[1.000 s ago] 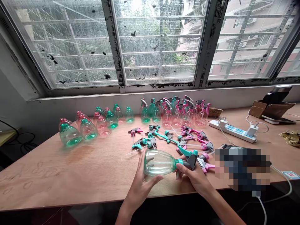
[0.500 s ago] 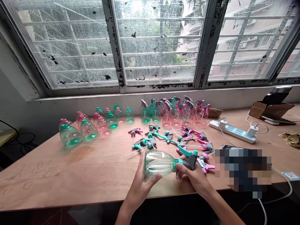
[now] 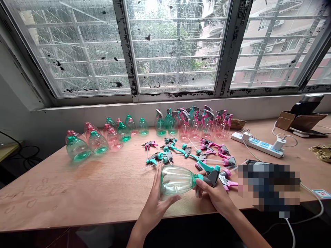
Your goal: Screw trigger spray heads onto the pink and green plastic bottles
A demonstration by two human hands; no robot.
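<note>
A clear green spray bottle [image 3: 177, 181] lies sideways in the air above the table's front edge, its base to the left. My left hand [image 3: 157, 203] is wrapped round the base end, thumb along the lower side. At the neck, my right hand [image 3: 210, 193] grips the teal collar of the trigger sprayer [image 3: 213, 176], which sits on the bottle's mouth. Just beyond the bottle lie loose trigger sprayers, some teal and grey [image 3: 168, 156], others pink and grey [image 3: 229, 160], with thin tubes.
Several open green and pink bottles [image 3: 98, 143] stand at the left. Bottles with sprayers fitted [image 3: 196, 129] crowd the back middle. To the right are a white power strip [image 3: 258, 144], a brown box [image 3: 284, 120] and a blurred dark object [image 3: 269, 186].
Both hands and the bottle have shifted very slightly to the right. The grip on bottle and sprayer looks the same, and everything on the table stays in place.
</note>
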